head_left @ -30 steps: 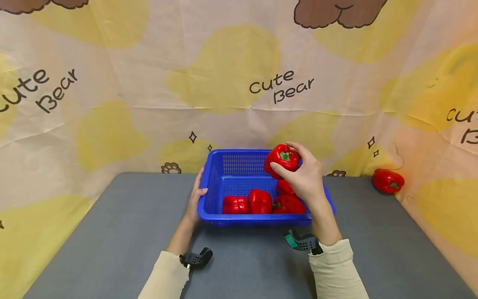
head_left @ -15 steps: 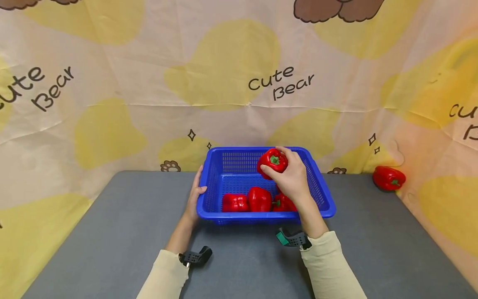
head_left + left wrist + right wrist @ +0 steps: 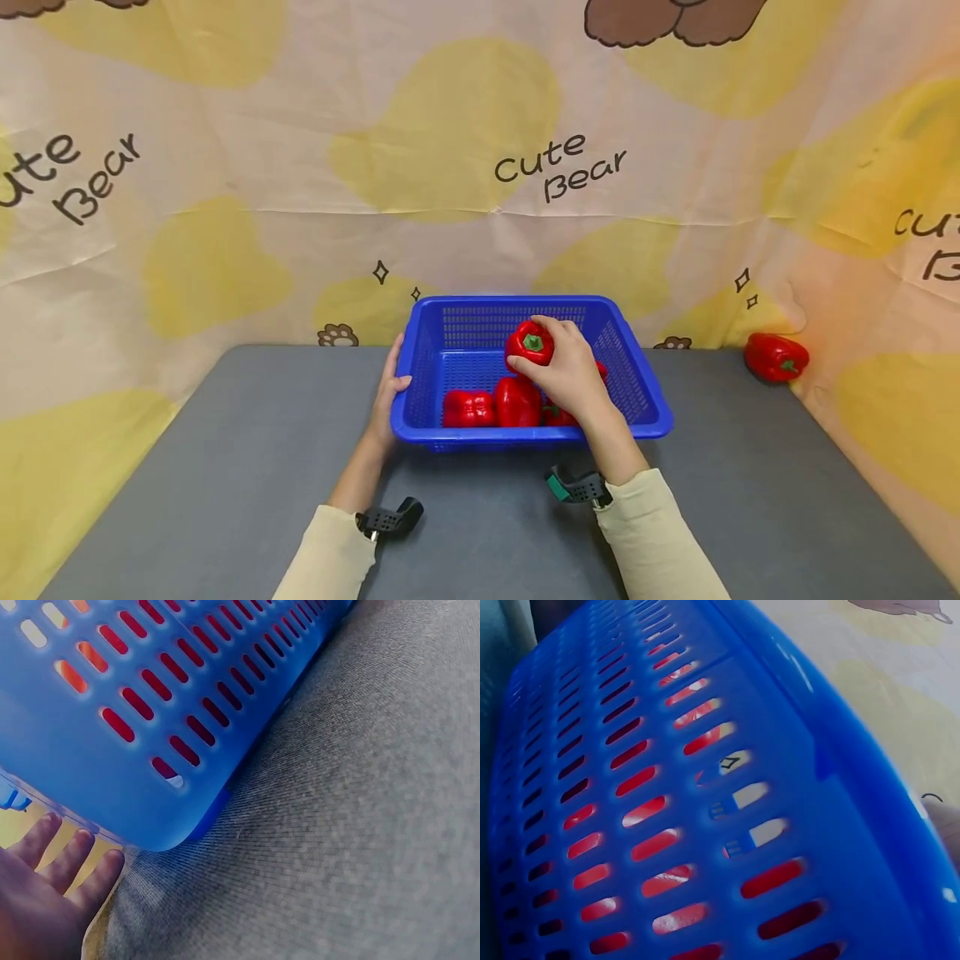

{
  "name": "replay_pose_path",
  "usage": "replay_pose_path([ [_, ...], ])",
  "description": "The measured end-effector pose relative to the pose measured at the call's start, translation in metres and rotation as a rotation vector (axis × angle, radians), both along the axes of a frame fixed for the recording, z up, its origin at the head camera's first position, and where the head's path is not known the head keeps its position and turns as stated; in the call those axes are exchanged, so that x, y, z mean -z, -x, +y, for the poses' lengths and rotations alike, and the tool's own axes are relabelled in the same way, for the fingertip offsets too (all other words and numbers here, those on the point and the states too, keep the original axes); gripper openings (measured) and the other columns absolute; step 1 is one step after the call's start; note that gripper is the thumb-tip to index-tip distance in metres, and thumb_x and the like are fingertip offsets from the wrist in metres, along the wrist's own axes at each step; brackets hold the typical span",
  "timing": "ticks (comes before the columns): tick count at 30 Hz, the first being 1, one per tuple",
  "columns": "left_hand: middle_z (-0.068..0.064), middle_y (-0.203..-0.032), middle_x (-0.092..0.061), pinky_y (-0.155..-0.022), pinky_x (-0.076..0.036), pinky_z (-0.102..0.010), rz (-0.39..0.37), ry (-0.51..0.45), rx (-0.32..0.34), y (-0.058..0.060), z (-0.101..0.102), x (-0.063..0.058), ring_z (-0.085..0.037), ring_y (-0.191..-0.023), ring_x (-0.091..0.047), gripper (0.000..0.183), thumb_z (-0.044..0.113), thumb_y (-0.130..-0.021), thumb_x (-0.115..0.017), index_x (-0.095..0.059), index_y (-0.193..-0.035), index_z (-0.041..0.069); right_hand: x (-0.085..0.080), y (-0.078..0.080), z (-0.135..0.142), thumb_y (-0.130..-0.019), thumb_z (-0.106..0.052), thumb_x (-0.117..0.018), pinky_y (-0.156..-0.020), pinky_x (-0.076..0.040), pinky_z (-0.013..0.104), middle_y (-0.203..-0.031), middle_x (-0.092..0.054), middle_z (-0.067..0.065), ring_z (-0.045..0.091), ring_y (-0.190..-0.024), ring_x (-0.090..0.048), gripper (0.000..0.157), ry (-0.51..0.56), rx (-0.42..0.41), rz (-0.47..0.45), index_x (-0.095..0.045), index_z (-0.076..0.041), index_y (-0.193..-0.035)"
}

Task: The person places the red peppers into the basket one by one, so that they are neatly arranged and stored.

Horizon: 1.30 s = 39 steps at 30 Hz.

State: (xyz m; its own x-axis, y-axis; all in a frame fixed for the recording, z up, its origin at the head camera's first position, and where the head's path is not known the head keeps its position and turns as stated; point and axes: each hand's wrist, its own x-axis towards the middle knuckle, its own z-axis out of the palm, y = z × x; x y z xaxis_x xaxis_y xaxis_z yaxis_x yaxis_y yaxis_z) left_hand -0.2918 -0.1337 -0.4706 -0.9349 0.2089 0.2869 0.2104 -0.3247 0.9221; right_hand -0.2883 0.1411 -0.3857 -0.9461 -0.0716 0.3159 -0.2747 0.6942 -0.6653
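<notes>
My right hand (image 3: 567, 364) grips a red bell pepper (image 3: 527, 340) inside a blue plastic basket (image 3: 532, 432), fingers at its far side and thumb at its near side. The green stem faces me. Below it lie more red bell peppers along the basket's near side: a left one (image 3: 469, 409), a middle one (image 3: 517, 402), and others partly covered by the hand. My left hand (image 3: 387, 393) holds the basket's left end, thumb on the rim and fingers along the outer wall; the left wrist view shows those fingers (image 3: 64, 862) by the basket's corner.
Another red bell pepper (image 3: 776, 357) lies at the back right of the grey table (image 3: 247, 467), against the patterned cloth backdrop (image 3: 457, 133). In the right wrist view, the slotted basket wall (image 3: 652, 780) covers most of the scene.
My right hand has moved left and down with its bell pepper, lower into the basket. The left hand keeps its place at the basket's left end.
</notes>
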Motion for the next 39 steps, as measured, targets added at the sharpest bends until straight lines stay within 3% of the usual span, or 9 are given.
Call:
replay_pose_path([
  [6,-0.015,-0.171,-0.008,-0.1,-0.053,-0.034,-0.007,0.004,0.005,-0.001,-0.0021,-0.0007,-0.045,-0.144,-0.029,0.078,0.012,-0.092,-0.028,0.002,-0.164,0.019,0.0002,-0.0007,-0.0008,-0.085,-0.038,-0.077,-0.088,-0.06,0.051,-0.135,-0.055,0.015,0.034,-0.121,-0.058,0.071,-0.014,0.024,-0.022,-0.05,-0.014,-0.146],
  [14,-0.015,-0.171,-0.008,-0.101,-0.053,-0.036,-0.001,0.011,0.002,-0.0014,-0.0006,-0.0023,-0.049,-0.146,-0.026,0.079,0.012,-0.091,-0.029,0.003,-0.163,0.015,0.0042,0.0014,0.0029,-0.092,-0.044,-0.065,-0.092,-0.057,0.057,-0.145,-0.048,0.02,0.04,-0.126,-0.056,0.075,-0.064,0.059,-0.13,-0.038,-0.013,-0.155],
  [22,-0.013,-0.171,-0.007,-0.11,-0.044,-0.034,0.007,0.016,-0.013,-0.0011,-0.0006,-0.0023,-0.044,-0.151,-0.021,0.079,0.012,-0.091,-0.029,0.002,-0.163,0.014,0.005,0.0005,0.0023,-0.094,-0.028,-0.068,-0.097,-0.055,0.051,-0.131,-0.064,0.02,0.036,-0.117,-0.063,0.052,-0.202,-0.015,-0.158,-0.058,-0.005,-0.139],
  [27,-0.012,-0.171,-0.008,-0.116,-0.038,-0.04,0.015,0.04,-0.031,-0.0001,-0.0001,-0.0015,-0.042,-0.152,-0.021,0.08,0.011,-0.09,-0.03,0.001,-0.163,0.014,0.006,-0.0008,0.0004,-0.094,-0.033,-0.067,-0.102,-0.052,0.055,-0.136,-0.064,0.019,0.036,-0.124,-0.061,0.052,-0.269,-0.058,-0.223,-0.059,-0.007,-0.139],
  [31,-0.012,-0.171,-0.008,-0.114,-0.04,-0.037,0.015,0.04,-0.032,-0.0003,0.0,-0.0016,-0.042,-0.152,-0.021,0.08,0.012,-0.09,-0.03,0.001,-0.163,0.014,0.0045,-0.0024,-0.0003,-0.094,-0.035,-0.066,-0.102,-0.051,0.054,-0.136,-0.064,0.018,0.035,-0.125,-0.061,0.051,-0.271,-0.057,-0.202,-0.062,-0.007,-0.136],
  [39,-0.013,-0.171,-0.008,-0.116,-0.037,-0.043,0.023,0.037,-0.017,0.001,-0.0007,-0.0009,-0.042,-0.151,-0.022,0.08,0.011,-0.09,-0.029,0.001,-0.163,0.014,-0.001,-0.0033,0.0066,-0.095,-0.038,-0.065,-0.096,-0.054,0.053,-0.135,-0.064,0.017,0.035,-0.117,-0.063,0.051,-0.205,-0.04,-0.137,-0.061,-0.009,-0.137],
])
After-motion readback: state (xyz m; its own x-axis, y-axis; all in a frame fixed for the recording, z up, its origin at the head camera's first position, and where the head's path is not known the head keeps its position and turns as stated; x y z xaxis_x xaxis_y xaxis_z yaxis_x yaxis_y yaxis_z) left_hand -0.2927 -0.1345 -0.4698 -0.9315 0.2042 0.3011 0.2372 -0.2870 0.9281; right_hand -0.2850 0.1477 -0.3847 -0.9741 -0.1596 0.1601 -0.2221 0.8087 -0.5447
